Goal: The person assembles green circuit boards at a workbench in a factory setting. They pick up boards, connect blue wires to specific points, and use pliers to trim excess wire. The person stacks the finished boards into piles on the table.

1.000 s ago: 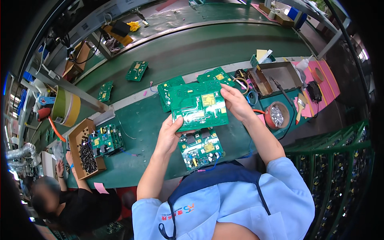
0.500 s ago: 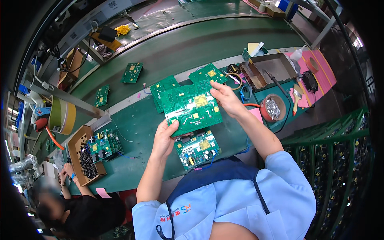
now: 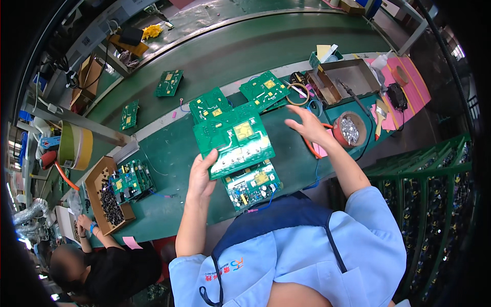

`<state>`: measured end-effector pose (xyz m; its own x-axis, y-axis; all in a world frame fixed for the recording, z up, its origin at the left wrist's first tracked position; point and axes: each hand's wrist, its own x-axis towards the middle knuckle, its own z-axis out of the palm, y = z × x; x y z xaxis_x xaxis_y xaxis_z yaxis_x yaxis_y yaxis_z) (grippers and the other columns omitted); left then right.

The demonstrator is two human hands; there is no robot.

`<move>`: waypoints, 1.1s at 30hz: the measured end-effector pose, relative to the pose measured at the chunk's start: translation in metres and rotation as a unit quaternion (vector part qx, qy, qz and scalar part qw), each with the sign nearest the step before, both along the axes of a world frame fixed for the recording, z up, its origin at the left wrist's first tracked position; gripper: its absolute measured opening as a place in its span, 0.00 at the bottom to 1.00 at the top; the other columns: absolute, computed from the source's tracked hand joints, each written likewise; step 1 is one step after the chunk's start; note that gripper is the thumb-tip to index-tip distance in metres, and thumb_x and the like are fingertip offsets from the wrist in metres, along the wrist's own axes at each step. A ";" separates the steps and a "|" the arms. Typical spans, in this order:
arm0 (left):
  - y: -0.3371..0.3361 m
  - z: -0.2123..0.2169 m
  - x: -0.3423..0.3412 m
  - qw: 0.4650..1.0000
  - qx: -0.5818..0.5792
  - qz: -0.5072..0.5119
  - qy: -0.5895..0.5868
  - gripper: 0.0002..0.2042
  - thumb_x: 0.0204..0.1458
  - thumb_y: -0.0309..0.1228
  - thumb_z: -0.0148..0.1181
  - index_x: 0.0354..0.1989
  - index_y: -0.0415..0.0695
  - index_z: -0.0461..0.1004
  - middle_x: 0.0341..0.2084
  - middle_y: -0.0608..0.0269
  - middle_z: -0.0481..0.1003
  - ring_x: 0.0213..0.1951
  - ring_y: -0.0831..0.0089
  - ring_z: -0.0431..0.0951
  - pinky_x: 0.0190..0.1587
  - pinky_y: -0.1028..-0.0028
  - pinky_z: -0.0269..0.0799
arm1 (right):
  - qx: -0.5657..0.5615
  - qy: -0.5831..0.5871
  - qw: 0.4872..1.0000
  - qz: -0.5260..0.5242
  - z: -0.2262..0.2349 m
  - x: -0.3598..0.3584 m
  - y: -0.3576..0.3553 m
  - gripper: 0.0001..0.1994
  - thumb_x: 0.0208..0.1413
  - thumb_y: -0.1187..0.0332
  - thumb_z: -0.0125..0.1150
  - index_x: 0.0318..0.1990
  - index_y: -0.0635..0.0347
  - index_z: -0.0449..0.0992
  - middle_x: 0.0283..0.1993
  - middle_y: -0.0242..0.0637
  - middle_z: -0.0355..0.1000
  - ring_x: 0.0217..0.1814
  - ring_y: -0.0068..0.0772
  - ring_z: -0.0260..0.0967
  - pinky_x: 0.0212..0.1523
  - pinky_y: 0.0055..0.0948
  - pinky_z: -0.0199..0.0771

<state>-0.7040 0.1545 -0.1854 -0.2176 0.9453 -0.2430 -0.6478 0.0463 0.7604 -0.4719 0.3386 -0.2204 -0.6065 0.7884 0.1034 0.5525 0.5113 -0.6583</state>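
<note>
My left hand point(image 3: 201, 173) grips a green circuit board point(image 3: 232, 140) by its near left corner, thumb on top. The board's solder side with yellow patches faces up. Apart from it on the right, my right hand point(image 3: 309, 124) holds nothing, its thumb and fingers spread above the bench. Partly covered by the held board, a populated circuit board point(image 3: 251, 188) lies nearest to me, with a blue wire at its edge. Just beyond the held board rest another green board point(image 3: 210, 104) and a further board point(image 3: 264, 91) on top of others.
A solder-scrap pot point(image 3: 349, 129) stands at the right beside a soldering iron point(image 3: 353, 94) and a brush point(image 3: 380, 116). A cardboard box point(image 3: 108, 202) of small black parts sits left, near a co-worker's hands point(image 3: 84, 225). Boards point(image 3: 169, 83) lie on the green belt point(image 3: 204, 56).
My right hand has let go of the board and moved right, its fingers opening. The board, now in my left hand alone, has shifted slightly left.
</note>
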 end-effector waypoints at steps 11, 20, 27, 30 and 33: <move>-0.009 -0.008 -0.010 0.999 -0.036 0.026 -0.016 0.12 0.47 0.30 0.48 0.38 0.37 0.65 0.33 0.60 0.70 0.34 0.76 0.71 0.38 0.77 0.66 | 0.120 -0.331 0.934 -0.059 -0.061 0.074 -0.005 0.49 0.21 0.44 0.62 0.55 0.50 0.48 0.54 0.52 0.46 0.56 0.51 0.42 0.52 0.50 0.41; -0.014 -0.023 -0.016 0.990 -0.013 -0.008 -0.138 0.15 0.46 0.31 0.47 0.41 0.35 0.63 0.36 0.53 0.69 0.37 0.66 0.71 0.41 0.69 0.66 | 0.110 -0.361 0.926 -0.037 -0.056 0.072 0.006 0.36 0.27 0.49 0.60 0.48 0.55 0.59 0.43 0.49 0.58 0.48 0.46 0.54 0.47 0.43 0.52; -0.017 -0.017 -0.016 0.996 -0.007 0.027 -0.085 0.14 0.46 0.30 0.48 0.39 0.35 0.64 0.34 0.56 0.69 0.35 0.71 0.71 0.39 0.73 0.66 | -0.197 -0.058 0.971 -0.121 -0.013 0.067 0.012 0.19 0.37 0.61 0.55 0.37 0.62 0.69 0.30 0.41 0.63 0.32 0.39 0.63 0.35 0.31 0.63; -0.016 -0.006 -0.007 0.999 -0.018 0.042 -0.009 0.13 0.46 0.29 0.48 0.39 0.35 0.64 0.33 0.59 0.70 0.34 0.75 0.71 0.38 0.76 0.66 | -0.122 0.019 0.991 -0.057 0.039 0.045 -0.007 0.20 0.34 0.65 0.58 0.39 0.60 0.66 0.32 0.40 0.61 0.36 0.37 0.61 0.36 0.30 0.61; -0.017 0.002 0.002 0.998 -0.033 0.032 0.049 0.12 0.46 0.28 0.48 0.39 0.36 0.64 0.33 0.60 0.70 0.33 0.76 0.71 0.38 0.77 0.65 | 0.198 0.021 0.979 0.036 0.071 0.021 -0.029 0.26 0.28 0.68 0.61 0.42 0.58 0.64 0.37 0.40 0.59 0.41 0.36 0.58 0.42 0.33 0.56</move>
<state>-0.7016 0.1371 -0.1834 -0.3024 0.9114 -0.2792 -0.5733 0.0601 0.8171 -0.4509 0.3101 -0.1495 -0.6477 0.6371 0.4177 0.4827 0.7674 -0.4220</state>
